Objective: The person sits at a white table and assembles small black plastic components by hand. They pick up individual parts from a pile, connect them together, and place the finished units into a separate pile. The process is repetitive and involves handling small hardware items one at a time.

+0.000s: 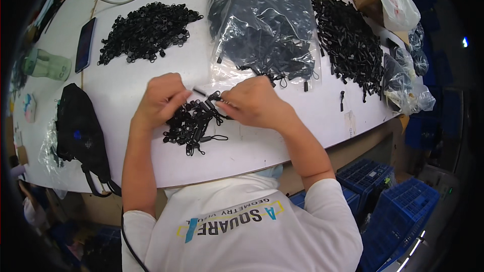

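Observation:
My left hand [160, 98] and my right hand [254, 102] meet over a small heap of black zipper pulls with cord loops [194, 123] on the white table [131, 85]. The left fingers pinch a thin black piece [199, 91] that sticks out toward the right hand. The right fingers are closed on another small black zipper pull [216, 96] at the heap's top edge. Both hands rest just above the heap, their fingertips almost touching.
A pile of black sliders [146, 31] lies at the back left, a clear bag of black parts [267, 25] at the back centre, a pile of black pulls [350, 40] to its right. A phone [85, 44], a black pouch [80, 131] and blue crates [398, 206] are nearby.

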Demonstrator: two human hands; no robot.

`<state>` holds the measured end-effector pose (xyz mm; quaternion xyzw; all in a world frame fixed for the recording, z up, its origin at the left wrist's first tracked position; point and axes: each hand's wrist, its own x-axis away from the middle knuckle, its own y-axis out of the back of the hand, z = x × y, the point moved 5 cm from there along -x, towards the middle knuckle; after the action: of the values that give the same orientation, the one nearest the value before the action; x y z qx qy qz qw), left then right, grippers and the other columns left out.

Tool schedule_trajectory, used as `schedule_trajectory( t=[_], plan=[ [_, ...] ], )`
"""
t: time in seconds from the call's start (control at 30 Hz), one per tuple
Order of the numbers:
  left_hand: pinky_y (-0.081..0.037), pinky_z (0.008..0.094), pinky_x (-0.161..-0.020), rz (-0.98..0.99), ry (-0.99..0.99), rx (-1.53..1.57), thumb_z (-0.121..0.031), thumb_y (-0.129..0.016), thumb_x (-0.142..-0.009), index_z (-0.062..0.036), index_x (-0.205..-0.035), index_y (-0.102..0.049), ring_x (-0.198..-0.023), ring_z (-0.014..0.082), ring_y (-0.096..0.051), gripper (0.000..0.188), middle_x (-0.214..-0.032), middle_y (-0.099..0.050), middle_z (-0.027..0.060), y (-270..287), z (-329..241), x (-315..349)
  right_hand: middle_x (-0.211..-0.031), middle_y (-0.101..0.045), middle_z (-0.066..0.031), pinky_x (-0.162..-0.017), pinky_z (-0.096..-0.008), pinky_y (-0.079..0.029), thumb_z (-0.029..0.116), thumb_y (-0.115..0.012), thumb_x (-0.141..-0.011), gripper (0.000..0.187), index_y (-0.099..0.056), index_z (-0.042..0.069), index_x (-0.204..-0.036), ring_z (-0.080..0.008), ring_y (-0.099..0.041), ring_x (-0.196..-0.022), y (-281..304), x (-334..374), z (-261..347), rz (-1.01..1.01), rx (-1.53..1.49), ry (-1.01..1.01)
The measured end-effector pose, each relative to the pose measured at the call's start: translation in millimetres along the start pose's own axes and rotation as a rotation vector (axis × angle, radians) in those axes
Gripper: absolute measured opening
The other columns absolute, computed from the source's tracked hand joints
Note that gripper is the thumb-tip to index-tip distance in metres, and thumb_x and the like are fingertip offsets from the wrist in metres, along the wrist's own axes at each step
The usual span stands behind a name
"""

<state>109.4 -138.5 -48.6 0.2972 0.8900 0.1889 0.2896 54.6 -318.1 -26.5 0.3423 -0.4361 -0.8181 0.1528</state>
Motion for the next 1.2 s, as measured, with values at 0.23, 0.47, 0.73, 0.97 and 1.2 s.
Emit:
schedule_trajectory(
  t=[0.23,0.47,0.73,0.97,1.2],
  plan=[
    [-0.031,0.0297,-0.046,-0.19,0.075,-0.13,-0.012,-0.067,-0.08,0.0001,-0.069,-0.058,-0.047,0.0162,-0.041,0.019,-0.059,-0.049,0.0062,8,4,0,-0.082,-0.058,-0.0088,-0.059,-0.0215,-0.042,0.016,-0.061,-0.083,0.042,-0.051,-0.007,-0.117,-0.0084,-0.046,-0.06,73,42,-76,-1.139,-1.326,-0.313],
    [-0.032,0.028,-0.046,-0.119,0.089,-0.255,-0.008,-0.065,-0.077,0.0001,-0.076,-0.061,-0.046,0.0141,-0.043,0.009,-0.059,-0.049,0.0059,4,1,0,-0.092,-0.057,-0.0051,-0.076,-0.0229,-0.043,-0.001,-0.05,-0.082,0.035,-0.058,-0.005,-0.116,-0.0101,-0.051,-0.082,16,9,-35,-0.521,-1.184,-0.556],
    [-0.037,0.0297,-0.047,0.0,0.149,-0.192,-0.014,-0.074,-0.071,-0.0015,-0.079,-0.063,-0.05,0.0174,-0.047,0.02,-0.063,-0.054,0.007,-4,1,-4,-0.09,-0.059,-0.0092,-0.07,-0.0236,-0.043,-0.007,-0.042,-0.082,0.034,-0.059,-0.007,-0.111,-0.0114,-0.053,-0.079,-16,8,-9,-0.192,-1.333,-0.485],
    [-0.047,0.0331,-0.061,0.109,-0.053,0.191,-0.001,-0.067,-0.074,-0.0041,-0.082,-0.054,-0.068,0.0269,-0.058,0.015,-0.075,-0.057,0.0086,-57,-41,-9,-0.092,-0.053,-0.013,-0.068,-0.026,-0.044,-0.014,-0.033,-0.078,0.037,-0.058,-0.01,-0.105,-0.0143,-0.052,-0.077,-7,12,15,-0.411,-1.46,-0.285],
    [-0.046,0.0307,-0.058,0.045,0.129,0.423,0.004,-0.057,-0.079,-0.0005,-0.078,-0.054,-0.058,0.0254,-0.057,0.006,-0.068,-0.056,0.0099,-58,-26,-1,-0.107,-0.056,-0.0161,-0.078,-0.0288,-0.046,-0.004,-0.041,-0.09,0.033,-0.05,-0.008,-0.121,-0.0175,-0.056,-0.089,-19,13,12,-0.317,-1.59,-0.272]
  ],
)
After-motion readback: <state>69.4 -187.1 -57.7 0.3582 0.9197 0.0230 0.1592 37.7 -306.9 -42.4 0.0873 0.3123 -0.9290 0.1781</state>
